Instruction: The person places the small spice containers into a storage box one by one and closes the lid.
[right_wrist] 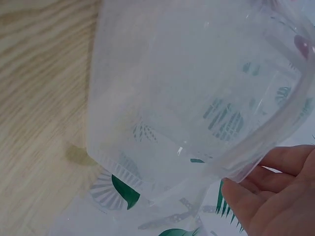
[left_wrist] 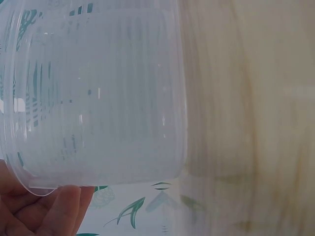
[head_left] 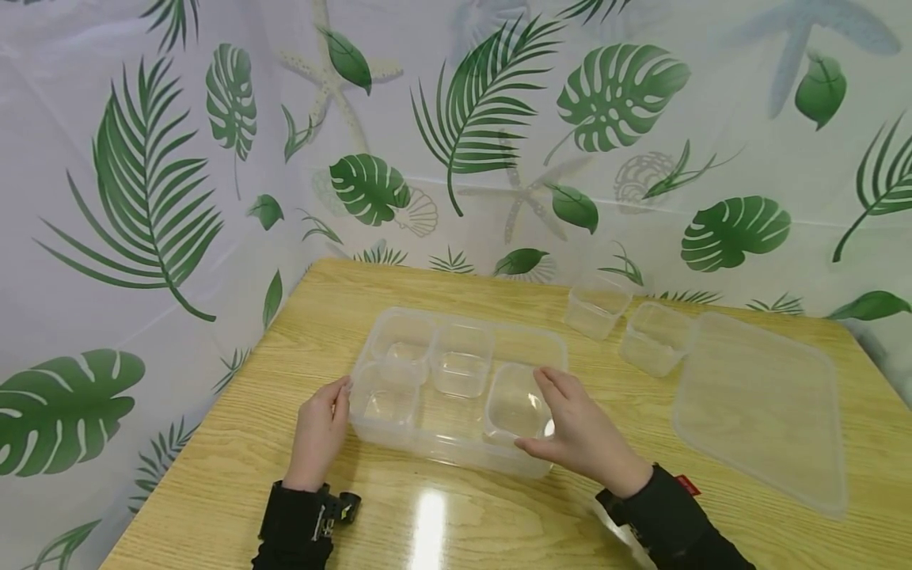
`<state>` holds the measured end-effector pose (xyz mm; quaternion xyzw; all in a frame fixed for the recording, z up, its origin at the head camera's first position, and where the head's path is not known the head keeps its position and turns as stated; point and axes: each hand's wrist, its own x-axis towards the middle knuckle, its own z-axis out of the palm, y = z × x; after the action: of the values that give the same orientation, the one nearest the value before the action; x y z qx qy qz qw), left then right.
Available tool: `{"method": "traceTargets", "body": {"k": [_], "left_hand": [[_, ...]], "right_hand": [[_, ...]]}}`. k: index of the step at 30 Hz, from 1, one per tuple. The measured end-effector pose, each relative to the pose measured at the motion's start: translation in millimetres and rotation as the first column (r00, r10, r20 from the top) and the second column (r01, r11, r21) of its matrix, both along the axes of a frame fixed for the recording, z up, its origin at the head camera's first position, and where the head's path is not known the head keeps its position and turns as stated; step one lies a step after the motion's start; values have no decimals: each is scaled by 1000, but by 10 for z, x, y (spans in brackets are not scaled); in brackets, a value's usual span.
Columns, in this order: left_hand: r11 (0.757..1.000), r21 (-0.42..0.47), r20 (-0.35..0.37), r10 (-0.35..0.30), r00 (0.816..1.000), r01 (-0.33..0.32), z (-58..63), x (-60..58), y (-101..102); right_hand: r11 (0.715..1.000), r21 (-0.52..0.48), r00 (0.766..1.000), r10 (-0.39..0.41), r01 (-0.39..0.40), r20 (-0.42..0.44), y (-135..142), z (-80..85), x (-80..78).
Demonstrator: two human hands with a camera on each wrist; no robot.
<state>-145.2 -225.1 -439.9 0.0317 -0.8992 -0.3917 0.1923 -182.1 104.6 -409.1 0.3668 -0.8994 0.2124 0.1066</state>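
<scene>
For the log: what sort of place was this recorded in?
Probably an indoor recording setup: a wood-grain table backed by a leaf-and-starfish-print backdrop, with a small black wrist-worn camera in view. The wider room isn't shown.

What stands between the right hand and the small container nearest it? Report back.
Nothing visible. The right hand reaches over the right end of the large box, its thumb and fingers spanning the rim of the small container, with nothing else between them.
</scene>
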Motion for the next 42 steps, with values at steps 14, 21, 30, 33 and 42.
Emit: {"method": "traceTargets", "body": {"k": [14, 21, 30, 33, 42], "left_hand": [[1000, 2, -5, -4, 1000, 4, 3, 3, 0], [1000, -4, -2, 10, 1000, -10, 3, 4, 12], [1000, 5, -2, 4, 1000, -4, 4, -3, 1], [1000, 6, -2, 2, 1000, -2, 11, -5, 3], [1000, -2, -8, 6, 1000, -6, -3, -1, 6]], "right_hand": [[997, 68, 999, 19, -22, 35, -61, -34, -102], [995, 101, 998, 15, -21, 63, -73, -36, -119], [990, 139, 997, 29, -39, 76, -87, -22, -121], [988, 146, 997, 31, -42, 76, -87, -22, -125], [991, 119, 992, 38, -52, 119, -49, 16, -117]]}}
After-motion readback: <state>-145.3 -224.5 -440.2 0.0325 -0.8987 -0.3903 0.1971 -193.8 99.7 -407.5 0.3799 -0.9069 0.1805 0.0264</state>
